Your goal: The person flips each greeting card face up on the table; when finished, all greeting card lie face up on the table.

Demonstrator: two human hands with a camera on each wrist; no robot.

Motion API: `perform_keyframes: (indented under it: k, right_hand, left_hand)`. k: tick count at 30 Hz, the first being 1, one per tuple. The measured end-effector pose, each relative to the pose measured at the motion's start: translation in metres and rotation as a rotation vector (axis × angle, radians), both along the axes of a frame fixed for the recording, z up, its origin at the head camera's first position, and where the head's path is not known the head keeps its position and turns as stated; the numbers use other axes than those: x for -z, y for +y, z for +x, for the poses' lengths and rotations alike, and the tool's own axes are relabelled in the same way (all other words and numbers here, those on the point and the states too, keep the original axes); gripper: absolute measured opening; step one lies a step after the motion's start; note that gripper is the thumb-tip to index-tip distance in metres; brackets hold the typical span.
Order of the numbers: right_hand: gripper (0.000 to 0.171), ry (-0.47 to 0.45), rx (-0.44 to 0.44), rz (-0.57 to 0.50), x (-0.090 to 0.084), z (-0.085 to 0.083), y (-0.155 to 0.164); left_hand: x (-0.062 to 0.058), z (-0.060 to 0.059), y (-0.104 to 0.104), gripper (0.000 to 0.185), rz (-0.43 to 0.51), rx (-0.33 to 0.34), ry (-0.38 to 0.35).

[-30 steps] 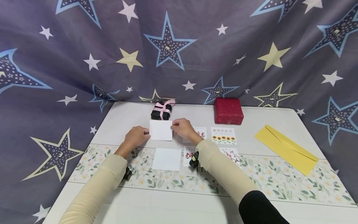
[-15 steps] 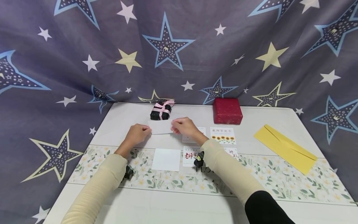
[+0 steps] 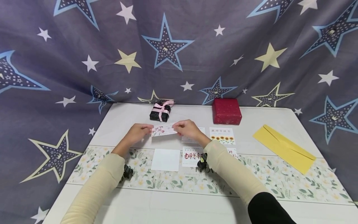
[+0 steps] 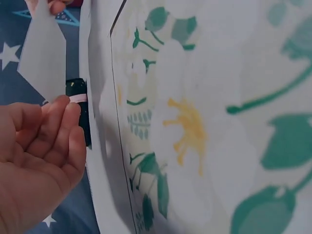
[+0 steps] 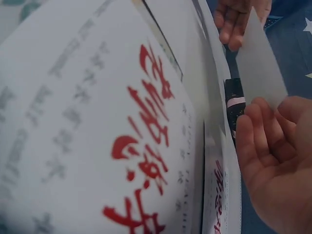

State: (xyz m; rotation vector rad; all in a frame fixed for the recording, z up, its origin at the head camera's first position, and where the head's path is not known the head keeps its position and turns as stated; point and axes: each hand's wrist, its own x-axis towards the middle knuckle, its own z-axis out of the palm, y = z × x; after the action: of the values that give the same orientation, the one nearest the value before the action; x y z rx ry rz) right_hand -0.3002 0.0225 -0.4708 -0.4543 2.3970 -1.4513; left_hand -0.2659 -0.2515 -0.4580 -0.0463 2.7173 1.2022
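In the head view a card (image 3: 161,130) with pink flowers printed on it is held up off the table, tilted, its printed face turned to me. My left hand (image 3: 137,133) pinches its left end between thumb and fingers. Its right end is pinched by my right hand (image 3: 189,130), which covers part of the print. Both wrist views show the card's plain back, the left hand (image 4: 44,146) at one end and the right hand (image 5: 275,156) at the other. Below the held card lies a blank white card (image 3: 165,160) on the table.
Behind the hands stands a black gift box (image 3: 160,112) with a pink ribbon. A red box (image 3: 227,111) is at the back right. Printed cards lie right of the blank one, including a sunflower card (image 3: 222,136). A yellow envelope (image 3: 284,149) lies farther right.
The held card has been turned over: its blank side showed before, then it tipped edge-on, and now the flower print shows. Both hands kept their hold on its ends.
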Motion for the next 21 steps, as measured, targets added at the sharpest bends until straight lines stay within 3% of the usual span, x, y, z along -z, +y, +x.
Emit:
perform_keyframes:
  k: [3, 12, 21]
  right_hand:
    - [0.026, 0.033, -0.032, 0.031, 0.000, 0.001, 0.001]
    - [0.043, 0.080, -0.115, 0.112, 0.004, 0.004, 0.003]
    - [0.052, 0.055, -0.167, 0.202, 0.007, 0.005, 0.004]
  left_hand:
    - [-0.002, -0.001, 0.003, 0.038, -0.040, 0.033, 0.012]
    - [0.003, -0.002, 0.015, 0.049, -0.255, 0.226, 0.135]
    - [0.011, -0.006, 0.025, 0.051, -0.365, 0.281, 0.167]
